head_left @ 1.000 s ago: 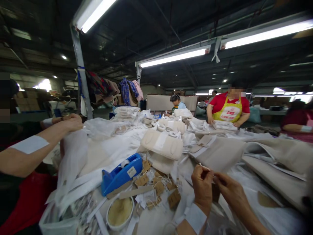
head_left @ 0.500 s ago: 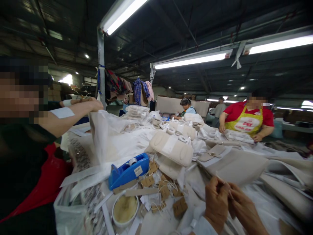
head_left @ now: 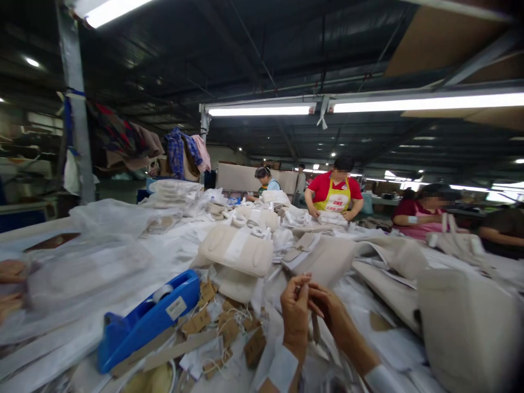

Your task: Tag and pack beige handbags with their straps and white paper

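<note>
My left hand [head_left: 295, 311] is raised over the cluttered table, its fingers pinched together near the fingertips. My right hand [head_left: 331, 312] meets it from the right, fingers bent and closed. Whatever is between the fingertips is too small to name. Behind the hands lies a beige bag piece [head_left: 327, 256] with a flap and small buckle. A folded beige bag with a white wrap [head_left: 235, 250] rests on the pile to the left. Brown paper tags [head_left: 228, 327] with white strings lie scattered left of my left hand.
A blue tape dispenser [head_left: 151, 319] stands at the left front, near a round white bowl [head_left: 158, 379]. A beige bag [head_left: 466, 327] stands at the right. Another person's hands [head_left: 11, 284] touch clear plastic at far left; several people work beyond.
The view has turned right, so the dispenser and bags sit further left. My hands are still together, now more upright. The person at left has mostly left the view; a bag at right has appeared.
</note>
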`<action>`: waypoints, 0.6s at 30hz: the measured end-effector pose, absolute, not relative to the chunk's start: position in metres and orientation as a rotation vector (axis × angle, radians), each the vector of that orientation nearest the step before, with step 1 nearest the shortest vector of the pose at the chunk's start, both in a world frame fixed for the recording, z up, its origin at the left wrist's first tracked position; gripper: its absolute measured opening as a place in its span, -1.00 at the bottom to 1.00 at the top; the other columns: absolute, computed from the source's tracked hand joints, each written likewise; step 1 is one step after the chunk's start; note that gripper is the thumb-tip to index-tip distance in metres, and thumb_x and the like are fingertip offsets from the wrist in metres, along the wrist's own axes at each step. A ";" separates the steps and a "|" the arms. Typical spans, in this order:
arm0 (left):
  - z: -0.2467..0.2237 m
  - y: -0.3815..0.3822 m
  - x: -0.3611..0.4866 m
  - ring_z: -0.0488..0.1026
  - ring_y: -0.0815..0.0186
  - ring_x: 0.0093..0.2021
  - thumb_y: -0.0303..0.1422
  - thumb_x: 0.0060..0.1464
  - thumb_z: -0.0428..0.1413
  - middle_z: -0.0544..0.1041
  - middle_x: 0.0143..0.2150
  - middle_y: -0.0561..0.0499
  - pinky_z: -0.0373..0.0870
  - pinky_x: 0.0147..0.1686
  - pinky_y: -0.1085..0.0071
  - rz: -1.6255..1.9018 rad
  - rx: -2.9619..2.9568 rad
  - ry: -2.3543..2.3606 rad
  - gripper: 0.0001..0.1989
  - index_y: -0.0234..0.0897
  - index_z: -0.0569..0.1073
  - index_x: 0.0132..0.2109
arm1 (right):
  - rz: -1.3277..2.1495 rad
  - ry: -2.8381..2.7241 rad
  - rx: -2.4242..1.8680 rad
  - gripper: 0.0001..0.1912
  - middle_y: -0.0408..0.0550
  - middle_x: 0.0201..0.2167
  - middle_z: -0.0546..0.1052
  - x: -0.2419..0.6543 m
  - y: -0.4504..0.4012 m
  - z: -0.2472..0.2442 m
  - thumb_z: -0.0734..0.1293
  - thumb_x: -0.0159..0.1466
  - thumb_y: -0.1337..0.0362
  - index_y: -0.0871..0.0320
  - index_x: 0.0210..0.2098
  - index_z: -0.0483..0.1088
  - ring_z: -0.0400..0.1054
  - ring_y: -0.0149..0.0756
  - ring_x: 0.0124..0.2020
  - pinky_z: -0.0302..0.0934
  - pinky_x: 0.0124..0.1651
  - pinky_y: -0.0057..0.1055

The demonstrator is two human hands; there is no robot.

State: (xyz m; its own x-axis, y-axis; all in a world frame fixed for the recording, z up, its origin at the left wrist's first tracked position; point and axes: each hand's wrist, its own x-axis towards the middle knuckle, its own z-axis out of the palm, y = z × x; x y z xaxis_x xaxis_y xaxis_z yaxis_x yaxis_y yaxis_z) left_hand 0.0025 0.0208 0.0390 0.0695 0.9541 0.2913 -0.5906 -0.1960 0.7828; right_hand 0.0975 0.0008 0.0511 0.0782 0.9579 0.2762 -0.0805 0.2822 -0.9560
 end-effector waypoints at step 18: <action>0.031 0.032 0.008 0.51 0.44 -0.35 -0.60 -0.08 0.17 0.55 -0.27 -0.01 0.24 -0.54 0.64 1.133 0.694 0.239 -0.73 -0.32 0.53 -0.17 | 1.286 -1.276 -1.308 -0.62 -0.26 -0.66 0.31 0.169 -0.018 0.078 0.49 0.03 0.04 0.24 -0.47 0.37 0.02 -0.62 -0.70 -0.23 -0.64 -0.58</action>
